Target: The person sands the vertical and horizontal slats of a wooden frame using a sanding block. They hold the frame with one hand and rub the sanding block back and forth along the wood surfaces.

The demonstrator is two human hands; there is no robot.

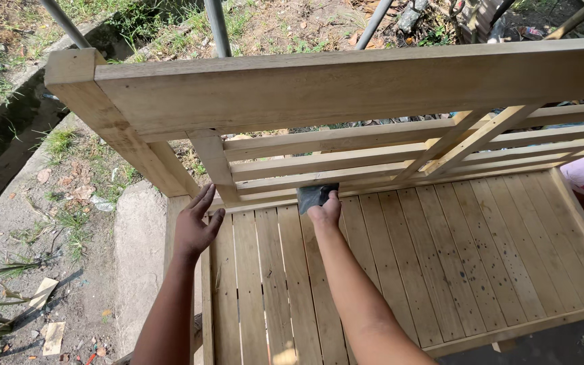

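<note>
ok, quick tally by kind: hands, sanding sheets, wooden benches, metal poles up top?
hands: 2, left hand flat on the bench corner, right hand pressing the sheet
grey sanding sheet: 1
wooden bench: 1
metal poles: 3 visible behind the backrest
Total: 7

Slatted wooden bench (pixel 441 263) on bare ground, dark sandpaper piece (pixel 313 196) against its rear seat edge.
</note>
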